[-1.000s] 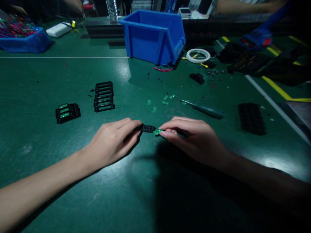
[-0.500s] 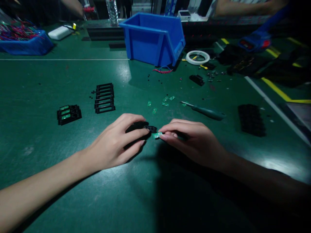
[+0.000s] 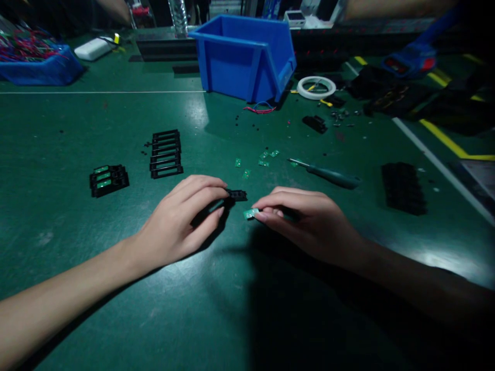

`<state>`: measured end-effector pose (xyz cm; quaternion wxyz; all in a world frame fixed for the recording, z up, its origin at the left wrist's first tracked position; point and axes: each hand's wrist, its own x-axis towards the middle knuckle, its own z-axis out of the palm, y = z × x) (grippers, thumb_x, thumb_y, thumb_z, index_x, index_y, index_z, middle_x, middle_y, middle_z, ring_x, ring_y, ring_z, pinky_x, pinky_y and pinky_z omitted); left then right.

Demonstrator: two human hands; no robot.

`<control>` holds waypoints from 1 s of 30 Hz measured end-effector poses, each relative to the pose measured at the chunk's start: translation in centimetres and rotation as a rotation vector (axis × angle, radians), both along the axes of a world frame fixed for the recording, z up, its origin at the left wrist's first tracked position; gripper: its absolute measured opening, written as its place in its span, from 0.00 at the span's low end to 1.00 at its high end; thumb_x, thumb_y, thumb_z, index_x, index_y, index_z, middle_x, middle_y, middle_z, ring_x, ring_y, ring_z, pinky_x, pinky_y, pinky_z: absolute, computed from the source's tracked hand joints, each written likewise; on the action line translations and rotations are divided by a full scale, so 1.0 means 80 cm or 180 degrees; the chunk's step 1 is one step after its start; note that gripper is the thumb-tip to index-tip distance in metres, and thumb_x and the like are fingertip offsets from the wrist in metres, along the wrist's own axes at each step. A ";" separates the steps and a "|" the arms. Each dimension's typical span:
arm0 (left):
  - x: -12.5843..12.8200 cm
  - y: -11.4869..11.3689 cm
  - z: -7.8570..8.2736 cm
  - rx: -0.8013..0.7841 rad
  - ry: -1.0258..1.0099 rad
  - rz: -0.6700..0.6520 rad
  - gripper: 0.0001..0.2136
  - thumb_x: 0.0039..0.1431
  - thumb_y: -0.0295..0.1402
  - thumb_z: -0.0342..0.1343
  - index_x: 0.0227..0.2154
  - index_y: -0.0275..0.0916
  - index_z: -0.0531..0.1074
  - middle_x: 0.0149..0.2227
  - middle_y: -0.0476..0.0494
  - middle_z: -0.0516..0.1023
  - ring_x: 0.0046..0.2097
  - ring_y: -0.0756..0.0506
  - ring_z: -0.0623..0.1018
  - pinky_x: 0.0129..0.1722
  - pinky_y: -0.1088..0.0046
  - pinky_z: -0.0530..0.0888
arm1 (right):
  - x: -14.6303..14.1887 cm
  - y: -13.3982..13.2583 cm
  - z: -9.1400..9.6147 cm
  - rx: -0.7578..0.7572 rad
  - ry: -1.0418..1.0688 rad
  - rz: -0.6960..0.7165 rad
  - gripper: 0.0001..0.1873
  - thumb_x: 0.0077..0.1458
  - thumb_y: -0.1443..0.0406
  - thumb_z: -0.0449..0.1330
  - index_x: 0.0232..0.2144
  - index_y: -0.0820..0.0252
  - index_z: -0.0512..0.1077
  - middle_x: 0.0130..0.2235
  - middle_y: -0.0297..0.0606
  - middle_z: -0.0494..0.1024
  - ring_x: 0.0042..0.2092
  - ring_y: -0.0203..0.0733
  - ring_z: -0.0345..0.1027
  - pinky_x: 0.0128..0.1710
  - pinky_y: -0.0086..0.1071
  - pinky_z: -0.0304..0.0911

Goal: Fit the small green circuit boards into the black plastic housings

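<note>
My left hand (image 3: 189, 216) is curled over a small black plastic housing (image 3: 237, 195), whose right end sticks out past the fingertips; the rest of it is hidden by the hand. Between the thumb and forefinger of my right hand (image 3: 305, 221) is a small green circuit board (image 3: 250, 213), just below and to the right of the housing and apart from it. Several loose green boards (image 3: 263, 163) lie beyond the hands. A screwdriver with a dark green handle (image 3: 334, 178) rests past my right hand.
A black block holding green boards (image 3: 109, 180) and a black slotted frame (image 3: 166, 153) lie left. Black housings (image 3: 404, 188) sit right. Behind stand a blue bin (image 3: 228, 67), a white tape roll (image 3: 316, 88), and a blue tray of wires (image 3: 42, 69). A blue power tool (image 3: 412, 59) lies far right.
My left hand and the black housing have shifted slightly up and left, opening a gap to the green board. My right hand stays nearly in place, still pinching the board.
</note>
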<state>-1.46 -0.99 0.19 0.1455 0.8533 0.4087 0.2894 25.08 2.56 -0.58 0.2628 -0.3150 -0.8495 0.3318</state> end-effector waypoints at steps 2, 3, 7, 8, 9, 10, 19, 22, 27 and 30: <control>-0.001 0.001 0.001 -0.0066 -0.0165 0.0320 0.06 0.66 0.26 0.55 0.44 0.35 0.70 0.51 0.39 0.76 0.53 0.45 0.75 0.55 0.66 0.71 | 0.000 0.000 0.000 -0.0003 0.0025 0.0013 0.07 0.65 0.62 0.61 0.43 0.57 0.77 0.36 0.36 0.77 0.35 0.37 0.68 0.35 0.32 0.62; -0.001 0.001 0.001 -0.0126 -0.0200 0.0450 0.03 0.66 0.27 0.55 0.41 0.36 0.70 0.50 0.40 0.76 0.52 0.45 0.75 0.54 0.66 0.71 | 0.001 0.000 0.000 -0.0013 0.0038 0.0020 0.07 0.65 0.63 0.61 0.43 0.57 0.77 0.36 0.36 0.77 0.34 0.37 0.68 0.35 0.32 0.62; -0.002 0.006 -0.002 -0.0353 -0.0031 0.0563 0.02 0.66 0.29 0.56 0.38 0.36 0.70 0.50 0.40 0.75 0.53 0.44 0.74 0.53 0.66 0.71 | 0.001 -0.001 0.000 -0.0041 0.0074 0.0023 0.07 0.65 0.64 0.61 0.43 0.59 0.77 0.35 0.35 0.76 0.34 0.36 0.67 0.35 0.31 0.61; -0.002 0.008 -0.003 -0.0360 0.0025 0.0540 0.04 0.66 0.30 0.56 0.40 0.36 0.71 0.51 0.40 0.74 0.54 0.43 0.74 0.55 0.65 0.70 | 0.000 -0.001 0.000 -0.0035 0.0074 0.0019 0.07 0.65 0.64 0.61 0.43 0.59 0.77 0.35 0.34 0.76 0.34 0.36 0.67 0.35 0.31 0.61; -0.002 0.008 -0.003 -0.0345 0.0070 0.0524 0.07 0.66 0.32 0.57 0.43 0.35 0.71 0.52 0.39 0.74 0.55 0.43 0.73 0.56 0.64 0.70 | 0.000 -0.001 0.000 -0.0024 0.0075 0.0022 0.07 0.65 0.64 0.62 0.42 0.59 0.77 0.35 0.34 0.76 0.34 0.35 0.67 0.36 0.30 0.61; -0.002 0.009 -0.004 -0.0320 0.0108 0.0513 0.09 0.66 0.33 0.58 0.46 0.35 0.72 0.53 0.39 0.74 0.56 0.42 0.73 0.57 0.63 0.70 | 0.000 -0.001 0.000 -0.0015 0.0076 0.0027 0.07 0.65 0.64 0.62 0.42 0.59 0.77 0.35 0.34 0.76 0.34 0.35 0.67 0.35 0.30 0.60; -0.003 0.008 -0.003 -0.0289 0.0168 0.0481 0.11 0.65 0.34 0.59 0.48 0.37 0.74 0.56 0.39 0.73 0.59 0.42 0.72 0.60 0.63 0.69 | -0.001 0.000 -0.001 0.0049 0.0057 -0.0003 0.06 0.65 0.64 0.61 0.42 0.59 0.78 0.35 0.34 0.76 0.34 0.34 0.67 0.35 0.29 0.60; -0.003 0.007 -0.001 -0.0323 -0.0019 0.0509 0.06 0.65 0.31 0.58 0.42 0.36 0.73 0.54 0.39 0.74 0.57 0.43 0.74 0.58 0.66 0.70 | -0.001 0.000 -0.002 0.0022 0.0089 0.0016 0.06 0.65 0.64 0.62 0.42 0.59 0.78 0.35 0.34 0.76 0.33 0.34 0.66 0.35 0.29 0.60; -0.002 0.006 0.002 -0.0329 -0.0062 0.0271 0.08 0.64 0.27 0.56 0.45 0.36 0.73 0.55 0.39 0.74 0.58 0.43 0.73 0.59 0.66 0.69 | 0.000 -0.001 -0.001 -0.0004 0.0063 0.0030 0.07 0.65 0.64 0.61 0.43 0.60 0.78 0.35 0.34 0.76 0.34 0.34 0.67 0.35 0.29 0.61; -0.002 0.006 0.001 -0.0371 -0.0033 0.0223 0.10 0.63 0.26 0.55 0.47 0.36 0.74 0.56 0.39 0.73 0.59 0.43 0.72 0.60 0.65 0.69 | 0.000 -0.001 0.000 0.0036 0.0050 0.0024 0.07 0.65 0.64 0.62 0.42 0.60 0.78 0.35 0.34 0.76 0.34 0.34 0.66 0.35 0.29 0.60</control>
